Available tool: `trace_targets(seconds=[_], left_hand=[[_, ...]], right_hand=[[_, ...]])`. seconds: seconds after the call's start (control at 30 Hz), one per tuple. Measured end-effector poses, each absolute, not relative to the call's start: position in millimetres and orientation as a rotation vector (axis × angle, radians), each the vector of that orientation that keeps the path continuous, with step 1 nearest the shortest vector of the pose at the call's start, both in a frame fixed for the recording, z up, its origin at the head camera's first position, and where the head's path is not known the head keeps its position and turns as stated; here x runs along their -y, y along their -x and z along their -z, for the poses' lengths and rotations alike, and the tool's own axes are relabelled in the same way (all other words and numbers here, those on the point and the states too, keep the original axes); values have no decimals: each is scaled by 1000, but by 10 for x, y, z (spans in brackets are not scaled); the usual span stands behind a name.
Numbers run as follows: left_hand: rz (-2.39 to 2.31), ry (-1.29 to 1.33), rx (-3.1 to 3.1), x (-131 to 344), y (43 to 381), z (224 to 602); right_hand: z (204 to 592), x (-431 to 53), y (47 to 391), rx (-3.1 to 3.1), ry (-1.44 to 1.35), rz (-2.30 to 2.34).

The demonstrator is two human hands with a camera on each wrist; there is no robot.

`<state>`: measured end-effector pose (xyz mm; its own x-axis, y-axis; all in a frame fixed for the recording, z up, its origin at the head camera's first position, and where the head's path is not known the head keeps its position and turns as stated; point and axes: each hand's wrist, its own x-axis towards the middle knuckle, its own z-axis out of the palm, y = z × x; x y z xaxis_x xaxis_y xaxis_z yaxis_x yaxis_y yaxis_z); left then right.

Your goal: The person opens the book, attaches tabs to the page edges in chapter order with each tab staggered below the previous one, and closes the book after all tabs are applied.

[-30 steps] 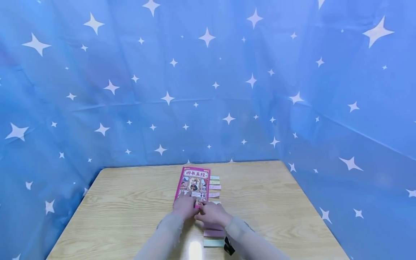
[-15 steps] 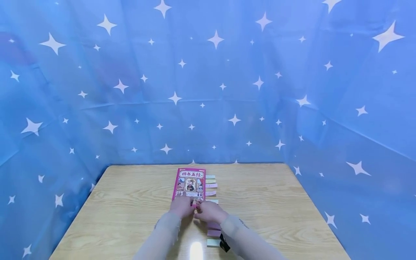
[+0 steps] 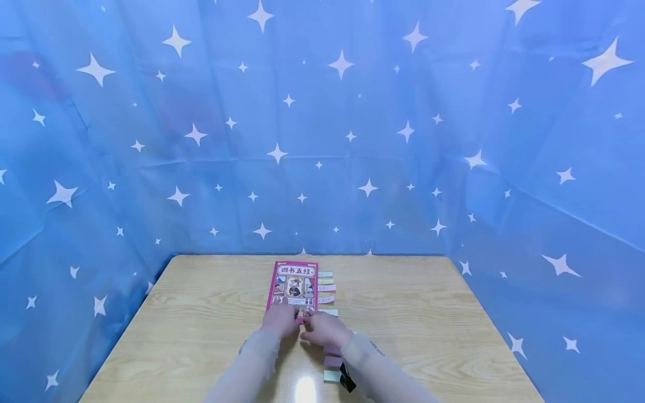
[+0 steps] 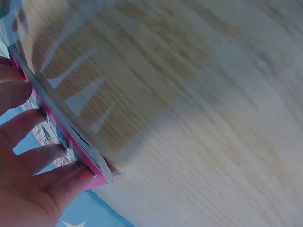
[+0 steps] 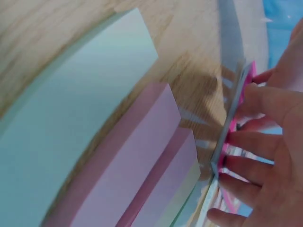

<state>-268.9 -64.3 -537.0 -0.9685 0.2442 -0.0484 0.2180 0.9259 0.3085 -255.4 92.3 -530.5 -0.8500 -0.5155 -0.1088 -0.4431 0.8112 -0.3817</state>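
A pink-covered book (image 3: 294, 286) with cartoon pictures and Chinese characters lies face up on the wooden table. My left hand (image 3: 280, 320) touches its lower left part; in the left wrist view, that hand's spread fingers (image 4: 45, 158) rest on the cover near the edge. At the lower right corner is my right hand (image 3: 326, 329). Its fingers (image 5: 251, 170) touch the book's edge and cover in the right wrist view. Pastel paper strips (image 3: 326, 288), some with writing, stick out along the book's right side. My hands hide the near edge from above.
Nearer my body, beside the right wrist, lie a mint block (image 5: 80, 109) and pinkish-purple blocks (image 5: 128, 161), like pads of paper. A blue curtain (image 3: 322, 140) with white stars hangs behind the table (image 3: 428, 313) and along its sides.
The head view has turned slightly. Against the table's back edge, the book and the strips beside it have shifted a little left. Both hands stay at the book's near edge.
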Motion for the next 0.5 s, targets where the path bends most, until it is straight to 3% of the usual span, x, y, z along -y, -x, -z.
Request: trace_targets(seconds=[0.5], left_hand=[[-516, -363, -3052, 720, 2828, 5266]], right_hand=[[5335, -1426, 2741, -2944, 716, 849]])
